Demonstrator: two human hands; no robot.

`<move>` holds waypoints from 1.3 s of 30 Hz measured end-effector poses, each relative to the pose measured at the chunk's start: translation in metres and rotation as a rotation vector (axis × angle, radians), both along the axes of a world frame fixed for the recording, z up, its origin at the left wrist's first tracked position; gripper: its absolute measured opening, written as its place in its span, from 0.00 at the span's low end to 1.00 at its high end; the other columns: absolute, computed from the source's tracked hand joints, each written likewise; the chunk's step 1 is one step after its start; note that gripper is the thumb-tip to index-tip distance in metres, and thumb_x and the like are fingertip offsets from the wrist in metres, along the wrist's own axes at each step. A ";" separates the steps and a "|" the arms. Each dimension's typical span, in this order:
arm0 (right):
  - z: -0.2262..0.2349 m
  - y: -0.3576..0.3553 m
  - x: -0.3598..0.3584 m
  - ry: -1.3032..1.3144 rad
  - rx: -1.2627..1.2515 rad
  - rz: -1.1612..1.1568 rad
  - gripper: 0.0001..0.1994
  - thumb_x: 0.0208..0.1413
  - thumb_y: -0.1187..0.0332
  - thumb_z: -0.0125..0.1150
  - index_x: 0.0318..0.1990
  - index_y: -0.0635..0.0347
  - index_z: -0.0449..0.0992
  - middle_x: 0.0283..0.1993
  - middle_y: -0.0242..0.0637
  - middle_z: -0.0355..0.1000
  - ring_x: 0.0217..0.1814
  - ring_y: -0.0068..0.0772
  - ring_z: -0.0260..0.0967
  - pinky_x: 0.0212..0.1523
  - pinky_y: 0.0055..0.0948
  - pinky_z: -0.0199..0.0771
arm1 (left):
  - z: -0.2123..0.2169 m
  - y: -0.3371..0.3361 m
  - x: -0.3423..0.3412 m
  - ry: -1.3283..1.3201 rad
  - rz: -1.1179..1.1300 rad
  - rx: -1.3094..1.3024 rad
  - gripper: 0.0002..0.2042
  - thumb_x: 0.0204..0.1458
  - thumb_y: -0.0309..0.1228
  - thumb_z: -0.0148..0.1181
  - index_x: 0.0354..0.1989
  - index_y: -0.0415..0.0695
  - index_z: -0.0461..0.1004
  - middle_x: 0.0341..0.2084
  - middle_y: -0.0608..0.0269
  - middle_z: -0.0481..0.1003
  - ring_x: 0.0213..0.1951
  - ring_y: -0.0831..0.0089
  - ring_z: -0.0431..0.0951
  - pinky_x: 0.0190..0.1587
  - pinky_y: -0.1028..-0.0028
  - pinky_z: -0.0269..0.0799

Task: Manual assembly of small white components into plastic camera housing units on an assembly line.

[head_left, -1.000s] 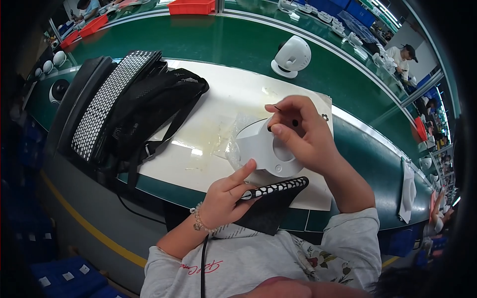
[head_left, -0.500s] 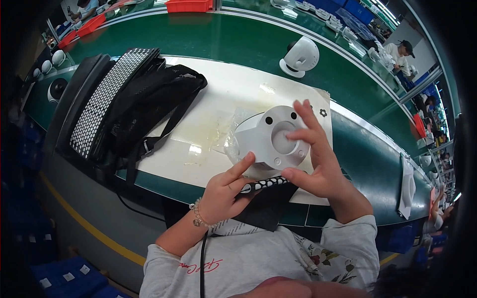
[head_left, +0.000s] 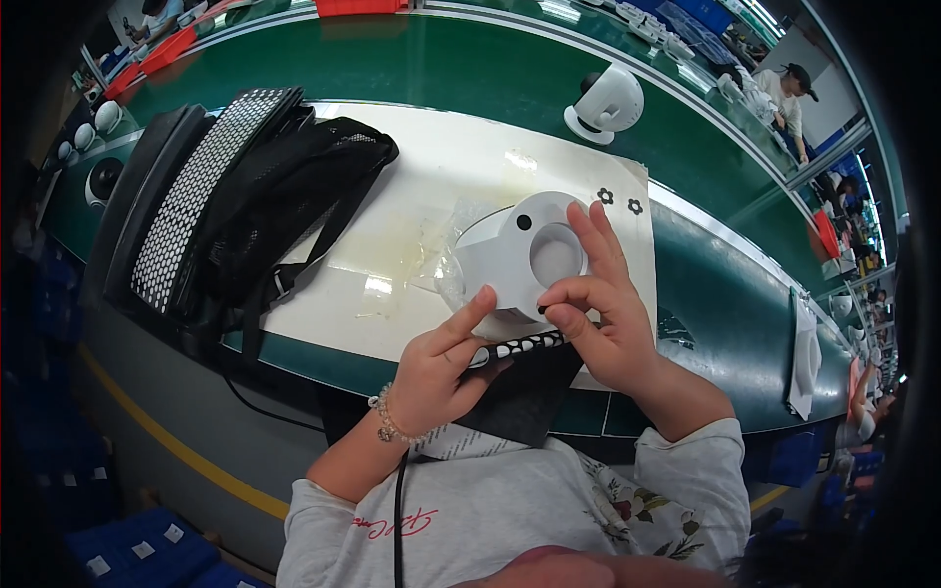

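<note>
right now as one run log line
left hand: holding black-and-white strip beside white housing | right hand: pinching small black piece at housing's near side | housing: one black dot showing

Grey shirt (head_left: pixel 480 505), beaded bracelet (head_left: pixel 383 416)

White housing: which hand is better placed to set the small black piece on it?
Probably the right hand: its thumb and index finger pinch the small black piece close to the white housing. The left hand seems occupied, holding the patterned strip.
</note>
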State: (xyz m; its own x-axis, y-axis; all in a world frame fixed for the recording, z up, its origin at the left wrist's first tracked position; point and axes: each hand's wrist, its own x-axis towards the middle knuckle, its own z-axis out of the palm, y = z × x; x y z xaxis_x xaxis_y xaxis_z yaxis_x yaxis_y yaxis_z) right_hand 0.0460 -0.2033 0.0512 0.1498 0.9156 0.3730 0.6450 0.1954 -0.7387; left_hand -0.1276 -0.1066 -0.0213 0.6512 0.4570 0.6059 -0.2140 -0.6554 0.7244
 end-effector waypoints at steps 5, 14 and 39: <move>-0.016 -0.002 0.014 -0.376 0.191 0.011 0.13 0.54 0.56 0.52 0.37 0.53 0.76 0.65 0.47 0.47 0.70 0.50 0.33 0.63 0.44 0.35 | -0.002 0.001 0.002 -0.032 0.000 0.015 0.12 0.34 0.22 0.64 0.30 0.35 0.72 0.55 0.53 0.62 0.36 0.62 0.77 0.34 0.74 0.73; -0.014 -0.012 -0.008 -0.643 0.360 -0.166 0.14 0.48 0.52 0.56 0.40 0.44 0.76 0.57 0.33 0.61 0.65 0.43 0.47 0.63 0.44 0.32 | 0.002 -0.001 0.000 0.004 0.004 -0.013 0.11 0.34 0.21 0.64 0.29 0.34 0.72 0.55 0.52 0.62 0.35 0.61 0.77 0.35 0.75 0.73; 0.009 -0.010 0.026 -0.322 0.245 -0.194 0.02 0.44 0.71 0.55 0.27 0.55 0.72 0.57 0.38 0.57 0.64 0.45 0.44 0.61 0.43 0.42 | -0.002 0.000 0.003 -0.024 0.033 0.054 0.10 0.31 0.19 0.64 0.24 0.32 0.70 0.54 0.48 0.62 0.27 0.64 0.76 0.28 0.76 0.71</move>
